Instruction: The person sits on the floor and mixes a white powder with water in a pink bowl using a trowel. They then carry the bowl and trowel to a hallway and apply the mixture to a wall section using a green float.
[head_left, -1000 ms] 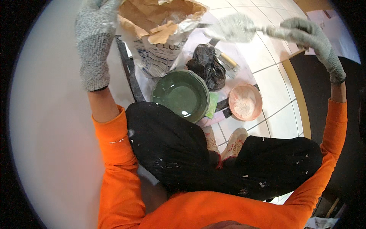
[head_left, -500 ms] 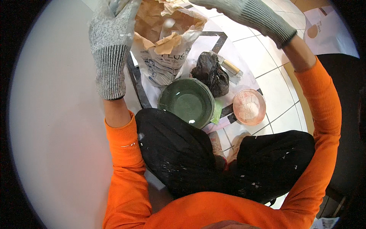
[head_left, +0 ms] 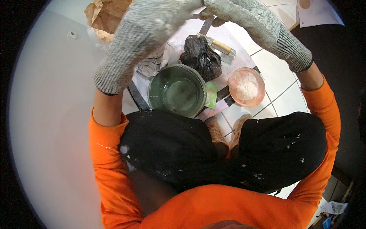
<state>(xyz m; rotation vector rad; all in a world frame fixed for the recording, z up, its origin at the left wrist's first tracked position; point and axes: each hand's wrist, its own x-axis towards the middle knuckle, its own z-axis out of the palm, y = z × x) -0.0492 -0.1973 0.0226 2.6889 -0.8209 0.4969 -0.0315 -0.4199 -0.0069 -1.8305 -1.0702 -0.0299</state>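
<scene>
Both my hands wear grey knit gloves and meet near the top edge of the view. My left hand (head_left: 156,28) is smeared by motion, its fingers running out of the picture at the top. My right hand (head_left: 244,19) reaches in from the right with its fingers bent together beside the left glove; what they pinch, if anything, is hidden. Partly behind my left hand and wrist stands an open paper bag (head_left: 105,19) with a torn brown rim and a printed white side. Below the hands sits a dark green bucket (head_left: 177,91), its inside wet-looking.
A black plastic bag (head_left: 202,57) lies behind the bucket, next to a wide-bladed scraper (head_left: 222,47) with a wooden-coloured handle. A pink bowl of white powder (head_left: 246,87) rests on white tiles. A green packet (head_left: 211,95) lies beside the bucket. A pale wall (head_left: 57,114) rises at left.
My left hand has moved right, away from over the bag, to meet my right hand. The view has shifted, so the bag now appears farther left and the bucket a little higher.
</scene>
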